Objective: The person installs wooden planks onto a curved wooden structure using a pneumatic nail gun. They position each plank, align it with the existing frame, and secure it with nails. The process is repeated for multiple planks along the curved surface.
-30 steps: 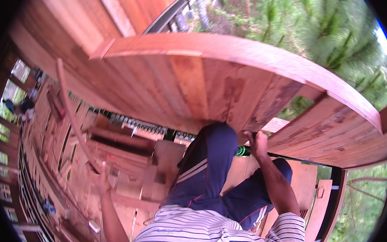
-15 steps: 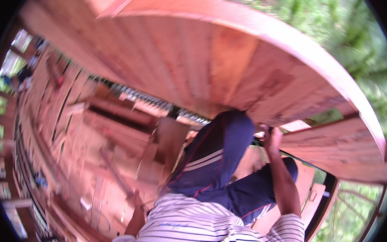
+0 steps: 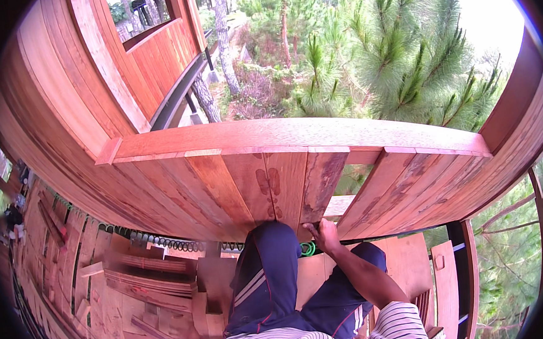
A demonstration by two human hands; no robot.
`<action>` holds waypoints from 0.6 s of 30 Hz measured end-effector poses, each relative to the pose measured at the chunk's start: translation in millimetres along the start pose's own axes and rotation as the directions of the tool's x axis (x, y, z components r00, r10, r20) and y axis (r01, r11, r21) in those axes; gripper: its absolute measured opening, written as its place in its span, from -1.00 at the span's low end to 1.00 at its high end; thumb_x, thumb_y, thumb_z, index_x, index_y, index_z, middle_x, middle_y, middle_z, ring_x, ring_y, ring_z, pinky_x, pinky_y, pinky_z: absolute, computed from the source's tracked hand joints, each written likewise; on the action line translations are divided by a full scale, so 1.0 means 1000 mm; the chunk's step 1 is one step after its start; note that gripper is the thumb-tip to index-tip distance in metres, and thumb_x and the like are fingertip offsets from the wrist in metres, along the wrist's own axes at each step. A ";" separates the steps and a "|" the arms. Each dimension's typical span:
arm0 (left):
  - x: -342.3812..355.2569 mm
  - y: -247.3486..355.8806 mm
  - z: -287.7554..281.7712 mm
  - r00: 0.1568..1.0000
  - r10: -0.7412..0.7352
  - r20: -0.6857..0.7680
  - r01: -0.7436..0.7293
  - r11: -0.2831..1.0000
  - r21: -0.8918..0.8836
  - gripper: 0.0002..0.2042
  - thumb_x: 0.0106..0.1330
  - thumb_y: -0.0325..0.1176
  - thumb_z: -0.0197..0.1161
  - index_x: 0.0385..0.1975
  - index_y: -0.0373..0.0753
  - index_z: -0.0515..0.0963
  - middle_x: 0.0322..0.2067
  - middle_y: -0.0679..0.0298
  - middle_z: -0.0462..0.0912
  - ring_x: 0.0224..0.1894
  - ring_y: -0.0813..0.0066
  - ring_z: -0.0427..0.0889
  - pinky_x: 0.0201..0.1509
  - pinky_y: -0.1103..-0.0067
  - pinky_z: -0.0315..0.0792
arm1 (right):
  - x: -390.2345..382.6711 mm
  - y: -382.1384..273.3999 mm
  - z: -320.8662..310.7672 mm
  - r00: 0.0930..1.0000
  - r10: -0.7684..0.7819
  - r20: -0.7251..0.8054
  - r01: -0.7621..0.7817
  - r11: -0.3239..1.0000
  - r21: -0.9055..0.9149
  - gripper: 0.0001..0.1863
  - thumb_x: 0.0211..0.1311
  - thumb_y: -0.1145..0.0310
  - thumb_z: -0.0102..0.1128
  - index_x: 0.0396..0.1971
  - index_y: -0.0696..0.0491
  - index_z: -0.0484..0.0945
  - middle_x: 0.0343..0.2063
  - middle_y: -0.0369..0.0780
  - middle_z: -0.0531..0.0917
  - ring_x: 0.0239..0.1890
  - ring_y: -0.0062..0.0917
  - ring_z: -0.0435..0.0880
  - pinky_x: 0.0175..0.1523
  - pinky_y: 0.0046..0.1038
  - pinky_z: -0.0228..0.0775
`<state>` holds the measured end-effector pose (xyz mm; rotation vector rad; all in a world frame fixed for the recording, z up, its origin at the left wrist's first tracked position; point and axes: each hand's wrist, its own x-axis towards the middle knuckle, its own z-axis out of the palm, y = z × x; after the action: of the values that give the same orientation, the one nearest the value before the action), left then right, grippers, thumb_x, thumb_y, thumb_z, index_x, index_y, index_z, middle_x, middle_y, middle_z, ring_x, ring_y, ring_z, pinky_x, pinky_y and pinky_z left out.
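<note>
My right hand (image 3: pixel 326 233) is closed at the lower end of a reddish wall board (image 3: pixel 323 182), beside a gap in the curved plank wall (image 3: pixel 241 177). The thumb points up against the board, and the fingers curl round its lower edge, partly hidden. Low on the left, my left hand (image 3: pixel 190 332) is smeared by motion, so its fingers cannot be made out. A long thin wooden strip (image 3: pixel 154 332) lies close to it; whether the hand touches it, I cannot tell. My bent knee (image 3: pixel 272 234) rests near the wall's foot.
A pale wooden rail (image 3: pixel 294 131) caps the wall. Green coiled hose (image 3: pixel 307 249) lies by my knee. Stacked planks (image 3: pixel 151 279) are on the floor at left. A black-framed opening (image 3: pixel 460 282) stands at right, with pine trees (image 3: pixel 407 55) beyond the wall.
My view has turned and lifted, so the rail now runs nearly level and more trees show. My right hand stays at the board by the gap. My left hand sits lower in view.
</note>
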<state>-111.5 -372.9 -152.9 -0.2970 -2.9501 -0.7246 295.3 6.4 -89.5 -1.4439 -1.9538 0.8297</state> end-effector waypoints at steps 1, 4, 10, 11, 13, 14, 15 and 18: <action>0.001 0.030 -0.004 0.994 0.112 -0.003 -0.112 0.991 -0.069 -0.01 0.12 0.03 0.43 0.44 -0.25 -0.02 0.39 -0.11 0.00 0.40 -0.08 0.04 0.41 0.17 0.10 | 0.001 -0.002 0.000 1.000 -0.006 -0.018 0.007 1.000 0.007 -0.32 0.21 -0.18 0.23 -0.61 0.27 0.49 -0.68 0.08 0.55 -0.51 0.01 0.61 -0.37 -0.09 0.41; -0.010 0.138 -0.029 0.887 0.461 -0.044 -0.447 0.829 -0.335 -0.06 0.15 -0.02 0.43 0.45 -0.21 0.03 0.45 -0.10 -0.09 0.47 -0.09 -0.07 0.45 0.17 0.02 | -0.001 -0.006 0.001 1.000 -0.015 -0.021 0.016 0.997 0.069 -0.34 0.19 -0.21 0.23 -0.59 0.22 0.53 -0.68 0.04 0.55 -0.53 -0.04 0.60 -0.38 -0.11 0.39; -0.067 0.359 -0.097 0.248 0.884 -0.395 -0.937 0.115 -0.330 -0.05 0.14 0.13 0.39 0.46 -0.14 0.05 0.46 -0.20 -0.26 0.49 -0.24 -0.23 0.45 -0.05 -0.18 | -0.007 -0.022 -0.017 0.994 0.099 -0.047 -0.102 0.993 -0.053 -0.39 0.15 -0.18 0.31 -0.50 0.20 0.59 -0.69 -0.05 0.56 -0.59 -0.20 0.58 -0.41 -0.25 0.37; -0.077 0.387 -0.099 0.212 0.864 -0.457 -0.951 0.075 -0.299 -0.02 0.12 0.18 0.38 0.46 -0.09 0.04 0.46 -0.21 -0.27 0.49 -0.28 -0.25 0.42 -0.11 -0.21 | -0.007 -0.022 -0.018 0.994 0.111 -0.022 -0.111 0.994 0.015 -0.41 0.14 -0.16 0.33 -0.49 0.20 0.61 -0.68 -0.08 0.57 -0.58 -0.28 0.58 -0.40 -0.28 0.37; -0.095 0.429 -0.087 0.226 0.814 -0.535 -0.958 0.086 -0.274 0.02 0.08 0.32 0.30 0.48 -0.02 0.00 0.46 -0.22 -0.30 0.49 -0.33 -0.30 0.37 -0.24 -0.29 | -0.005 -0.020 -0.021 0.992 0.122 0.035 -0.126 0.981 0.144 -0.45 0.14 -0.11 0.36 -0.45 0.19 0.64 -0.66 -0.14 0.59 -0.57 -0.46 0.58 -0.37 -0.35 0.37; -0.096 0.446 -0.068 0.273 0.782 -0.560 -0.952 0.134 -0.277 0.04 0.06 0.39 0.24 0.49 0.02 -0.03 0.46 -0.22 -0.31 0.49 -0.34 -0.32 0.33 -0.31 -0.34 | -0.001 -0.012 -0.012 0.997 0.058 0.050 -0.074 0.911 0.405 -0.54 0.14 0.02 0.42 -0.34 0.19 0.68 -0.55 -0.25 0.67 -0.46 -0.66 0.56 -0.28 -0.45 0.41; -0.098 0.457 -0.050 0.321 0.748 -0.581 -0.941 0.180 -0.288 0.06 0.05 0.47 0.17 0.50 0.06 -0.05 0.47 -0.22 -0.32 0.49 -0.35 -0.34 0.30 -0.37 -0.39 | -0.002 0.001 -0.006 0.994 0.068 0.081 -0.098 0.871 0.481 -0.56 0.15 0.05 0.43 -0.30 0.20 0.68 -0.50 -0.26 0.69 -0.43 -0.65 0.58 -0.24 -0.46 0.42; -0.092 0.464 -0.038 0.222 0.673 -0.705 -0.973 0.205 -0.110 0.10 -0.03 0.59 0.03 0.50 0.09 -0.07 0.47 -0.22 -0.36 0.48 -0.38 -0.39 0.24 -0.45 -0.45 | 0.000 0.000 -0.004 0.974 0.056 0.221 -0.194 0.713 0.674 -0.60 0.18 0.19 0.43 -0.20 0.25 0.66 -0.29 -0.26 0.72 -0.27 -0.61 0.63 -0.06 -0.48 0.45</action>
<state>76.5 -2.7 77.6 -1.4326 -1.4465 -1.1281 298.1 6.5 -87.0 -1.0554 -1.3994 1.6052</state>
